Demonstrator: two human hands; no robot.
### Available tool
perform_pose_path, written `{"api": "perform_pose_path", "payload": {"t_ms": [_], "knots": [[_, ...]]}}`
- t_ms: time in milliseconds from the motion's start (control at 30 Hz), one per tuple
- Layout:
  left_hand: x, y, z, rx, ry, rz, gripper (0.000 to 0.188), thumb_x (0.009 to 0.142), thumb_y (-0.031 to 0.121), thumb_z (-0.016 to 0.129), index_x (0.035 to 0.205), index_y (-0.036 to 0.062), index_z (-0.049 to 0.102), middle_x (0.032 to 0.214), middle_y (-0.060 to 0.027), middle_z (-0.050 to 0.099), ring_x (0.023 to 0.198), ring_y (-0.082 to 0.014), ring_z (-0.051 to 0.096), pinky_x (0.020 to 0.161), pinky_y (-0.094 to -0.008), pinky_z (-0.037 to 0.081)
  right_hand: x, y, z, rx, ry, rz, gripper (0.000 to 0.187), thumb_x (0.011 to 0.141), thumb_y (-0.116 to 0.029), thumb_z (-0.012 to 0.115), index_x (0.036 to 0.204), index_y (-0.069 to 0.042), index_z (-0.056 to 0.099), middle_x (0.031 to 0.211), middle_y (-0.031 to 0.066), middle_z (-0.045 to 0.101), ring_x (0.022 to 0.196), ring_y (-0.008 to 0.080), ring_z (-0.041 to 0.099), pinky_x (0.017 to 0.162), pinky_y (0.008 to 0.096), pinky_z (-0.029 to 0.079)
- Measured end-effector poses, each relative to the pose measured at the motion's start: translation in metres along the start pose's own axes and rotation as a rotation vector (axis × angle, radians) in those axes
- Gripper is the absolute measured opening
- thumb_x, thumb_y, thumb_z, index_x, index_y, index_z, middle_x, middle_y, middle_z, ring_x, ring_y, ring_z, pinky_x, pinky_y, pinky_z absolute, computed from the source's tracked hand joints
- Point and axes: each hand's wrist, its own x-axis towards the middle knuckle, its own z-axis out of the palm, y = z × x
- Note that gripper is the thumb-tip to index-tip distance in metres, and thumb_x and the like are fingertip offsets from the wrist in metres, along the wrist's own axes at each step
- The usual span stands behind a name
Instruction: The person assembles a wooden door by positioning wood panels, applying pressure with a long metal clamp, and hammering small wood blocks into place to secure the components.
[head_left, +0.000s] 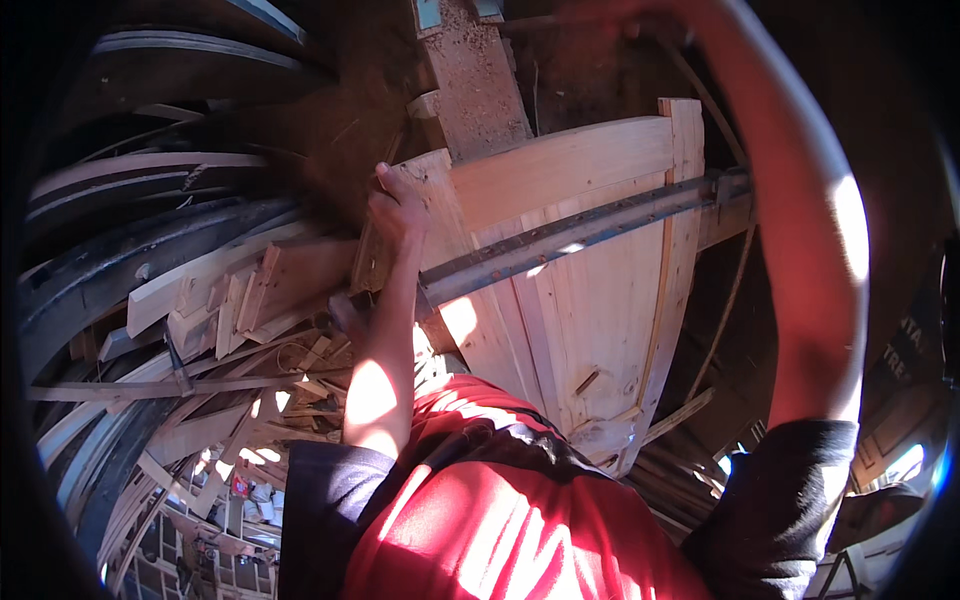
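A pale wooden panel door (560, 290), with rails and stiles around its boards, lies in front of me. Across it runs a long metal bar clamp (580, 235). My left hand (400, 208) is closed on the door's left edge near the far corner, thumb up; some of its fingers are hidden. At the top edge, my right hand (645, 18) is raised beyond the door's far end, dark and smeared, with the arm arching up along the right. A thin dark bar (535, 22) shows beside it; whether I hold it is unclear.
A beam strewn with sawdust (478, 90) extends beyond the door. At the left are stacked planks (200, 290), long curved-looking boards (150, 180) and a heap of offcuts (315, 385). A thin cord or strip (728, 310) hangs right of the door, above more timber (660, 480).
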Motion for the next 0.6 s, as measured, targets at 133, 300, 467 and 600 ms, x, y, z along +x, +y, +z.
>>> {"api": "perform_pose_path", "payload": {"t_ms": [133, 300, 467, 600], "knots": [[0.002, -0.002, 0.0, -0.013, 0.023, -0.01, 0.068, 0.105, 0.052, 0.035, 0.103, -0.0097, 0.063, 0.092, -0.0367, 0.065, 0.098, -0.0554, 0.061, 0.082, -0.0584, 0.045, -0.008, -0.014, -0.07, 0.173, 0.558, 0.128, 0.039, 0.081, -0.032, 0.071, 0.089, 0.007, 0.068, 0.081, 0.0179, 0.072, 0.066, 0.0283, 0.07, 0.058, 0.0429, 0.054], [0.003, -0.011, -0.003, 0.066, 0.104, -0.015, 0.068, 0.106, 0.049, 0.036, 0.096, -0.0108, 0.065, 0.091, -0.0363, 0.066, 0.097, -0.0548, 0.062, 0.081, -0.0573, 0.047, 0.047, -0.025, 0.055, -0.023, 0.039, -0.072, 0.04, 0.079, -0.023, 0.071, 0.111, -0.002, 0.062, 0.084, 0.0145, 0.07, 0.065, 0.0232, 0.067, 0.055, 0.0395, 0.053], [-0.005, -0.005, 0.002, 0.066, 0.064, 0.025, 0.064, 0.106, 0.045, 0.036, 0.097, -0.0104, 0.066, 0.093, -0.037, 0.066, 0.098, -0.0549, 0.062, 0.08, -0.0564, 0.048, 0.008, -0.017, 0.117, 0.078, -0.34, -0.041, 0.046, 0.077, -0.014, 0.071, 0.12, -0.003, 0.061, 0.083, 0.0126, 0.069, 0.064, 0.0209, 0.067, 0.051, 0.0364, 0.052], [-0.007, 0.013, -0.005, 0.045, 0.061, 0.008, 0.063, 0.106, 0.045, 0.037, 0.102, -0.0097, 0.067, 0.096, -0.0369, 0.066, 0.1, -0.0543, 0.062, 0.083, -0.0565, 0.048, -0.01, 0.008, 0.102, 0.201, -0.079, -0.048, 0.045, 0.078, -0.01, 0.068, 0.121, 0.0, 0.059, 0.086, 0.0166, 0.071, 0.062, 0.0229, 0.069, 0.051, 0.0377, 0.054]]}}
